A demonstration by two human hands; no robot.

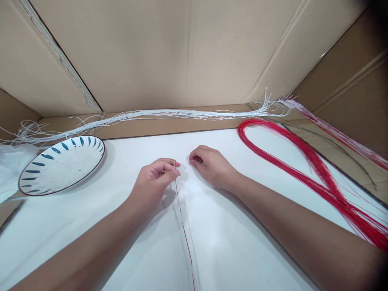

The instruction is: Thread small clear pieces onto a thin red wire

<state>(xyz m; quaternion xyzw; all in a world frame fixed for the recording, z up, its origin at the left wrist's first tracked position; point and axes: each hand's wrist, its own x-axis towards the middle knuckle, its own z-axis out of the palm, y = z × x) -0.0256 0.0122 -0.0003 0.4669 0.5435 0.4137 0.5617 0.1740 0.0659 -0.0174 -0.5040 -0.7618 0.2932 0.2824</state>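
Note:
My left hand (155, 178) is pinched shut on a thin strand (185, 232), its thumb and index finger closed near the upper end. A short pale tip of the strand stands up above the fingertips. Below them it runs down towards the bottom edge, whitish at first, then mostly red. My right hand (214, 166) rests a little to the right, apart from the strand. Its fingers are curled, with thumb and index finger together. Whether something tiny is between them is hidden.
A white plate (69, 163) with blue-green marks lies at the left, beside clear plastic (15, 167). White strands (169, 114) stretch along the back edge. A looped red bundle (336, 198) covers the right side. Red-and-white strands (327, 123) lie behind it. Cardboard walls (169, 52) enclose the white table (230, 246).

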